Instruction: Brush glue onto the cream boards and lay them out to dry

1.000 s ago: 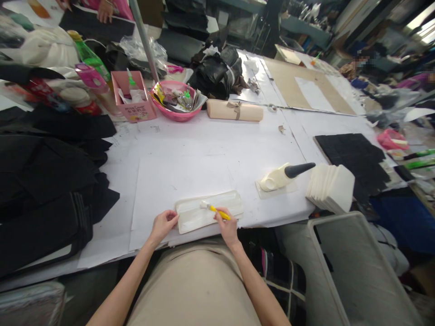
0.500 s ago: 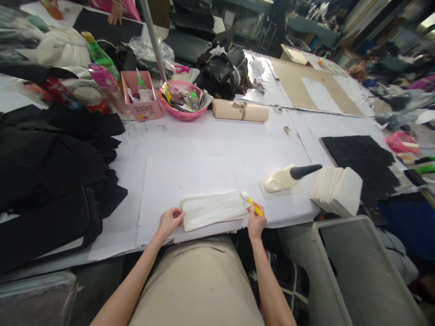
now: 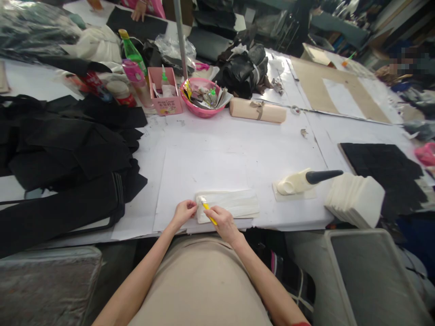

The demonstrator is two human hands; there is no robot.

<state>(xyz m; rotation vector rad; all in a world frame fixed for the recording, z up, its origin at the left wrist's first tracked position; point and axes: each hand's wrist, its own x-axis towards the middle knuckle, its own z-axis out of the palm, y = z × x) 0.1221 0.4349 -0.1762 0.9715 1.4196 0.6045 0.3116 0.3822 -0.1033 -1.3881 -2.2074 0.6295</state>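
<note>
A long pale panel with a wet-looking, streaky white coat lies near the table's front edge, on top of similar pieces. My left hand is closed at its left end, thumb and fingers pinched at the edge. In my right hand is a small yellow-handled brush, its white-smeared bristles touching the panel's left end. To the right, a cream glue bottle with a dark tapered nozzle lies tilted on a pale flat piece. Beyond it leans a stack of white panels.
Black cut pieces are heaped on the left. Along the back stand a pink box, a pink basket and a tied beige roll. A grey bin sits below right. Another person's hand rests across the table.
My right hand has carried the brush from the panel's right end to its left end. My left hand stays at the left edge. The whole view has shifted.
</note>
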